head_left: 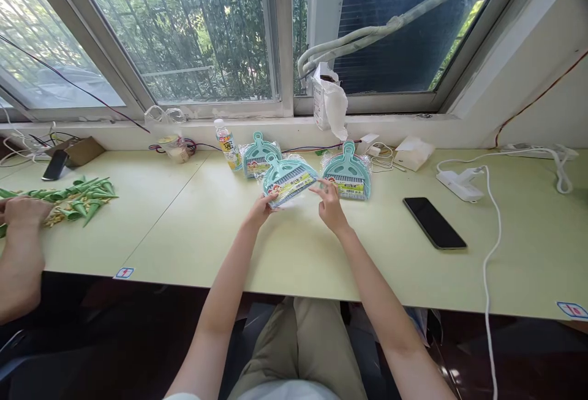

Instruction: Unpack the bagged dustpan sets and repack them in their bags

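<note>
A dustpan and brush set [290, 181], pale turquoise with a yellow label and clear plastic wrap, is tilted above the table. My left hand [261, 210] grips its lower left corner, thumb on the front. My right hand [331, 207] is at its right corner, with a finger stretched towards the wrap and other fingers curled; whether it touches is hard to tell. Behind the held set, a second wrapped dustpan set [256, 158] is partly covered by it. A third wrapped dustpan set [348, 173] lies just beyond my right hand.
A drink bottle [228, 146] stands behind on the left, near a plastic bag [172, 143]. On the right lie a black phone [434, 222] and a white power strip [460, 184] with a cable. Another person's hand [25, 211] is among green cone-shaped pieces [85, 198] at far left.
</note>
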Available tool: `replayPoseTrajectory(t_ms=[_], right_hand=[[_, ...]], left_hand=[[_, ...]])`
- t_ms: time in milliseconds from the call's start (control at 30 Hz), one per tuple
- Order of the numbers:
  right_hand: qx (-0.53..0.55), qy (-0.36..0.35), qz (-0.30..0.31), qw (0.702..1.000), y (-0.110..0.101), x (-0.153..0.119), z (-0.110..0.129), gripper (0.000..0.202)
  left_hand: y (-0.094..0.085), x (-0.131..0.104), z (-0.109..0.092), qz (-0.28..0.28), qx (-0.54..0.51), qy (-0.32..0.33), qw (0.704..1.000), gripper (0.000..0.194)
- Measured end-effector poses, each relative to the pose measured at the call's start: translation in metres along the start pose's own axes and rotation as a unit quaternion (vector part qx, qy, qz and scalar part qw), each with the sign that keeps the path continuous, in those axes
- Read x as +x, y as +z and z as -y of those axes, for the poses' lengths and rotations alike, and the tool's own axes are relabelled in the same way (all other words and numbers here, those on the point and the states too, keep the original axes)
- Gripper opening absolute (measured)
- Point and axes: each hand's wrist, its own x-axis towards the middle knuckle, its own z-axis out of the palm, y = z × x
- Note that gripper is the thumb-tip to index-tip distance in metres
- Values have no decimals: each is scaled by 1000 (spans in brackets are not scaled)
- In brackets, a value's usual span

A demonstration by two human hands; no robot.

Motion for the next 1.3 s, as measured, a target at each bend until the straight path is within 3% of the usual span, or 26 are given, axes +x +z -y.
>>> replayPoseTrajectory(t_ms=[100,200,267,400,633,733,800,867,1100,1200,1300], right_hand=[[-88,-57,-4,994,-4,-1,3,34],[-65,-46,-31,996,-5,2,0,14],[-22,-34,-34,999,-4,4,-3,13],[44,-2,-38,998,3,4,-8,16],[119,78,-102,985,15,-2,-11,17],[214,131,-88,964,15,-1,-12,39],[293,203,-59,932,14,1,-14,62],[349,268,-45,897,15,2,-18,73],[397,346,-144,838,17,2,-32,55],[400,346,-134,838,16,2,-34,50],[397,345,-103,844,17,2,-29,51]], left_hand=[[-16,1,-4,13,28,-18,999,25],[-28,1,-5,56,72,-39,995,27],[-32,0,-4,96,105,-67,987,31],[-28,-4,-2,149,160,-100,971,40],[-16,-12,-3,179,195,-37,963,60],[-14,-13,-3,180,201,-18,963,64],[-12,-14,-3,175,209,-9,962,66],[-7,-14,-3,163,217,8,962,70],[19,-19,7,156,162,143,964,117],[22,-10,18,77,181,178,964,119],[15,3,27,-29,159,183,970,92]])
